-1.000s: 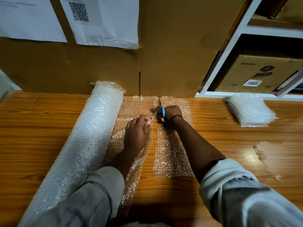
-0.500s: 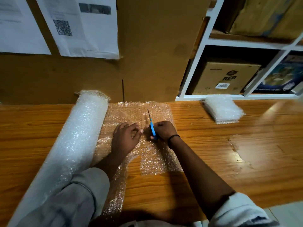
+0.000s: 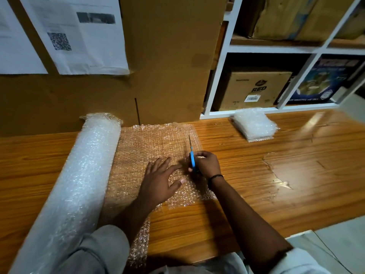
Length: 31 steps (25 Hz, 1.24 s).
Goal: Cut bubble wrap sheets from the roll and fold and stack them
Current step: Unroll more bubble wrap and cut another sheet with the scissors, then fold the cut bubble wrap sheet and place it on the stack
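The left hand (image 3: 161,181) lies flat, fingers spread, on the unrolled bubble wrap (image 3: 154,143); the right hand (image 3: 207,165) grips one pair of scissors (image 3: 192,156). One roll (image 3: 79,175), one folded stack (image 3: 254,124).

left: roll (image 3: 79,184) blocks | far right: stack (image 3: 253,124) | between: bare table (image 3: 296,175)

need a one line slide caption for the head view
Right hand holds blue-handled scissors at a clear bubble wrap sheet, flat left hand pressing it onto the wooden table.
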{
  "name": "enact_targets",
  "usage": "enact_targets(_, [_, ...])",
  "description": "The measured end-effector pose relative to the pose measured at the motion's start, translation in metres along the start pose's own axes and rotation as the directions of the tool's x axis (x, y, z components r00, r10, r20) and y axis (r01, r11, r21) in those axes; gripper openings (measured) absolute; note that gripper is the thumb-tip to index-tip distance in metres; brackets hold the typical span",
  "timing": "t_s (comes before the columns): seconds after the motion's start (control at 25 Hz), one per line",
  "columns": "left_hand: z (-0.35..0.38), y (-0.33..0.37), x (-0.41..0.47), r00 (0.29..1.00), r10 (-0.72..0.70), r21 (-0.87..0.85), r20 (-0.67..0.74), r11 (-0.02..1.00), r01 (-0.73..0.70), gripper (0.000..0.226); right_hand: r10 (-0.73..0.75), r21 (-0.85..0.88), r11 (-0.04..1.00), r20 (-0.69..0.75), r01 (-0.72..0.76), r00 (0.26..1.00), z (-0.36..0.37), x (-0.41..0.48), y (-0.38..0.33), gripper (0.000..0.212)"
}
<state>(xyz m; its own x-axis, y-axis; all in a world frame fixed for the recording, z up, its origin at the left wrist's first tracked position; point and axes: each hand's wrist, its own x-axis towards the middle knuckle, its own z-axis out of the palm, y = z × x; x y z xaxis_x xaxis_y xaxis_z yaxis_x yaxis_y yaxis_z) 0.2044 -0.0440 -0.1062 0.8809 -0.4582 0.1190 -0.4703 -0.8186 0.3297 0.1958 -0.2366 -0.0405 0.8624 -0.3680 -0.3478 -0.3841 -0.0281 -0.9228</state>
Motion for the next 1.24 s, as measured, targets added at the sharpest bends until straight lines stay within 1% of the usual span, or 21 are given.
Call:
enact_targets(0.04, [-0.001, 0.0, -0.001, 1.0, 0.002, -0.005, -0.002, 1.0, -0.002, 0.069, -0.039, -0.1, 0.994, -0.056, 0.033, 0.998, -0.004, 0.001, 0.001, 0.015])
enact_targets(0.08, [-0.001, -0.001, -0.001, 1.0, 0.006, -0.008, -0.005, 1.0, -0.006, 0.068, -0.1, -0.241, 0.968, -0.107, 0.072, 0.989, -0.01, 0.001, 0.002, 0.015])
enact_targets(0.12, [-0.001, 0.0, -0.002, 1.0, 0.011, -0.011, -0.01, 1.0, -0.011, 0.067, -0.17, -0.394, 0.914, -0.141, 0.102, 0.975, -0.016, 0.0, 0.003, 0.017])
enact_targets(0.2, [0.0, 0.001, -0.003, 0.999, 0.021, -0.027, -0.035, 0.999, -0.022, 0.063, -0.293, -0.635, 0.759, -0.138, 0.142, 0.946, -0.029, -0.004, 0.007, 0.022])
enact_targets(0.28, [0.0, 0.002, -0.006, 0.991, 0.077, -0.072, -0.105, 0.994, -0.085, 0.054, -0.353, -0.791, 0.592, -0.082, 0.155, 0.932, -0.039, -0.009, 0.01, 0.023])
enact_targets(0.36, [0.0, 0.002, -0.011, 0.958, 0.203, -0.125, -0.204, 0.965, -0.231, 0.041, -0.361, -0.886, 0.442, -0.031, 0.141, 0.932, -0.045, -0.014, 0.01, 0.023])
enact_targets(0.4, [0.0, 0.002, -0.014, 0.937, 0.27, -0.147, -0.222, 0.941, -0.306, 0.036, -0.351, -0.916, 0.382, -0.023, 0.121, 0.936, -0.047, -0.017, 0.009, 0.023])
enact_targets(0.48, [-0.002, 0.004, -0.018, 0.906, 0.379, -0.174, -0.188, 0.895, -0.41, 0.034, -0.325, -0.953, 0.29, -0.015, 0.084, 0.945, -0.048, -0.02, 0.008, 0.023])
enact_targets(0.56, [-0.005, 0.006, -0.02, 0.893, 0.432, -0.184, -0.125, 0.875, -0.449, 0.04, -0.279, -0.973, 0.218, 0.016, 0.079, 0.96, -0.048, -0.022, 0.007, 0.023])
enact_targets(0.64, [-0.009, 0.007, -0.02, 0.895, 0.439, -0.186, -0.078, 0.876, -0.446, 0.046, -0.257, -0.979, 0.186, 0.033, 0.083, 0.966, -0.049, -0.024, 0.009, 0.024])
enact_targets(0.68, [-0.009, 0.008, -0.02, 0.898, 0.434, -0.185, -0.071, 0.879, -0.44, 0.046, -0.275, -0.979, 0.182, 0.044, 0.097, 0.96, -0.051, -0.025, 0.012, 0.024])
enact_targets(0.72, [-0.009, 0.008, -0.021, 0.901, 0.428, -0.184, -0.073, 0.882, -0.434, 0.044, -0.324, -0.974, 0.18, 0.076, 0.14, 0.943, -0.052, -0.027, 0.015, 0.025])
enact_targets(0.76, [-0.009, 0.009, -0.021, 0.904, 0.419, -0.184, -0.082, 0.885, -0.427, 0.041, -0.399, -0.959, 0.176, 0.134, 0.22, 0.907, -0.052, -0.029, 0.021, 0.025])
enact_targets(0.84, [-0.006, 0.01, -0.023, 0.915, 0.387, -0.208, -0.115, 0.891, -0.403, 0.032, -0.534, -0.881, 0.169, 0.294, 0.441, 0.792, -0.052, -0.037, 0.036, 0.026])
enact_targets(0.88, [-0.006, 0.01, -0.024, 0.923, 0.362, -0.233, -0.131, 0.894, -0.383, 0.027, -0.583, -0.831, 0.162, 0.354, 0.532, 0.731, -0.051, -0.042, 0.044, 0.026])
enact_targets(0.92, [-0.005, 0.011, -0.024, 0.932, 0.334, -0.263, -0.14, 0.895, -0.36, 0.023, -0.599, -0.793, 0.157, 0.397, 0.588, 0.695, -0.052, -0.047, 0.052, 0.026])
enact_targets(0.96, [-0.005, 0.011, -0.025, 0.942, 0.304, -0.294, -0.143, 0.896, -0.334, 0.019, -0.593, -0.772, 0.155, 0.426, 0.616, 0.683, -0.055, -0.05, 0.061, 0.028])
enact_targets(1.0, [-0.004, 0.011, -0.025, 0.951, 0.276, -0.323, -0.14, 0.895, -0.308, 0.017, -0.58, -0.769, 0.158, 0.435, 0.619, 0.689, -0.059, -0.052, 0.069, 0.033])
enact_targets(1.12, [-0.004, 0.011, -0.03, 0.969, 0.215, -0.387, -0.121, 0.889, -0.245, 0.015, -0.575, -0.816, 0.194, 0.356, 0.545, 0.737, -0.081, -0.055, 0.086, 0.05])
enact_targets(1.16, [-0.004, 0.011, -0.032, 0.973, 0.2, -0.406, -0.119, 0.884, -0.231, 0.016, -0.586, -0.828, 0.215, 0.315, 0.518, 0.746, -0.088, -0.057, 0.088, 0.05])
enact_targets(1.24, [-0.007, 0.013, -0.034, 0.979, 0.175, -0.447, -0.104, 0.871, -0.203, 0.017, -0.628, -0.829, 0.229, 0.276, 0.511, 0.728, -0.098, -0.06, 0.09, 0.045])
